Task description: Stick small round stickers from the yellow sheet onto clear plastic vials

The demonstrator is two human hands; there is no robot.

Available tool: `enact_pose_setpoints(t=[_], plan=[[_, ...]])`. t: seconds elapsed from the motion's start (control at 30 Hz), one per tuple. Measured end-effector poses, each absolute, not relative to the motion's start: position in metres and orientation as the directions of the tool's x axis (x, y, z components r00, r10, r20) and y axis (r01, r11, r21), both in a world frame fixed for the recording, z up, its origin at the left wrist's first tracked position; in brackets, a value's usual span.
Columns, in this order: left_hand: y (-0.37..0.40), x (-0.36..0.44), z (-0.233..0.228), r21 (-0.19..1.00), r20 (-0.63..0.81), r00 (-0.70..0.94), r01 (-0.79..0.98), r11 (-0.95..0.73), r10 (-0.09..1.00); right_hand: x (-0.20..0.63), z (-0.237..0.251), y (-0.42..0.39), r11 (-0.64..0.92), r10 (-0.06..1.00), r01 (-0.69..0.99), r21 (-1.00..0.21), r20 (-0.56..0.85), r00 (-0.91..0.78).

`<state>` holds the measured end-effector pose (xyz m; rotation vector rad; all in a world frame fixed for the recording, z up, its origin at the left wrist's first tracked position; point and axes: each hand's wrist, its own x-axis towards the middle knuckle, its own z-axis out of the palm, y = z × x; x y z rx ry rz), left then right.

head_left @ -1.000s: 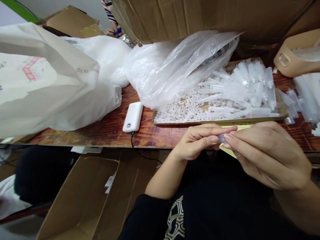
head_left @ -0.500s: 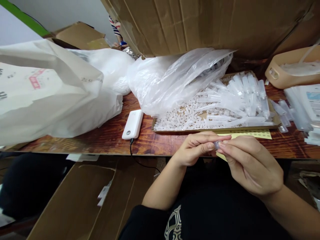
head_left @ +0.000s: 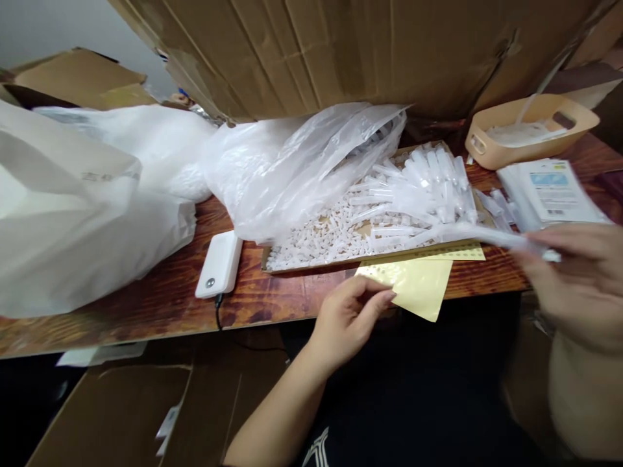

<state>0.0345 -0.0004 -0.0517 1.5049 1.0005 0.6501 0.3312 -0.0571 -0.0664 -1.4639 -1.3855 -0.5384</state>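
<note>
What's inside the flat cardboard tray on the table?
The cardboard tray holds a heap of small white plastic bits on the left and clear plastic tubes on the right. A clear plastic bag drapes over its back left part, hiding whatever lies beneath.

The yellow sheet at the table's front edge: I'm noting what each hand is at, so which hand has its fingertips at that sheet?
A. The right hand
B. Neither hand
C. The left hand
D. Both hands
C. The left hand has its fingertips at the near edge of the yellow sheet, while the right hand is off to the right, blurred, with a clear plastic tube at its fingers.
</note>
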Motion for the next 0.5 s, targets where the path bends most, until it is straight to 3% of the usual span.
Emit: enact_pose_setpoints(t=[0.07, 0.13, 0.2, 0.27, 0.33, 0.4, 0.5], plan=[[-0.008, 0.03, -0.062, 0.876, -0.355, 0.461, 0.467, 0.117, 0.813, 0.363, -0.076, -0.047, 0.016, 0.384, 0.979, -0.201, 0.906, 0.179], [-0.015, 0.031, -0.078, 0.784, -0.524, 0.46, 0.59, 0.194, 0.717, 0.389, -0.086, -0.034, -0.046, 0.426, 0.995, -0.086, 0.9, 0.098], [-0.021, 0.038, -0.093, 0.784, -0.585, 0.484, 0.542, 0.301, 0.651, 0.398, -0.092, -0.025, -0.067, 0.467, 0.996, -0.059, 0.88, 0.083], [-0.025, 0.047, -0.1, 0.806, -0.592, 0.515, 0.377, 0.456, 0.62, 0.385, -0.088, -0.023, -0.048, 0.504, 0.997, -0.054, 0.861, 0.07], [-0.027, 0.056, -0.099, 0.795, -0.588, 0.516, 0.229, 0.561, 0.623, 0.353, -0.077, -0.027, 0.089, 0.566, 0.995, -0.043, 0.824, -0.015], [-0.028, 0.063, -0.092, 0.802, -0.563, 0.506, 0.146, 0.579, 0.654, 0.316, -0.067, -0.035, 0.401, 0.539, 0.916, -0.019, 0.813, -0.219], [-0.023, 0.067, -0.078, 0.838, -0.494, 0.488, 0.045, 0.545, 0.72, 0.28, -0.073, -0.044, 0.61, 0.666, 0.788, -0.087, 0.595, -0.45]])
